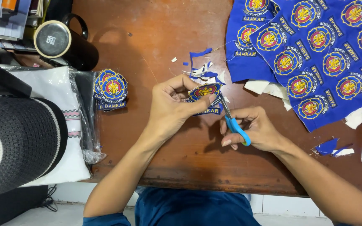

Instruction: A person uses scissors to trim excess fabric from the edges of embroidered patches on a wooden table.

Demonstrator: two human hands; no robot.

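Observation:
My left hand (170, 105) pinches a blue round embroidered patch (205, 91) with a red and yellow emblem, held just above the brown wooden table (156, 37). My right hand (254, 129) grips small scissors with blue handles (236, 129); their blades point up and touch the patch's right edge. Blue and white fabric scraps (201, 69) lie on the table just behind the patch.
Large blue cloth sheets (319, 54) with several uncut patches cover the table's right side. A small stack of cut patches (111, 88) lies at left, beside a black mug (61, 44), a bagged white garment (59, 121) and a black cap (15, 144). More scraps (329, 148) sit at right.

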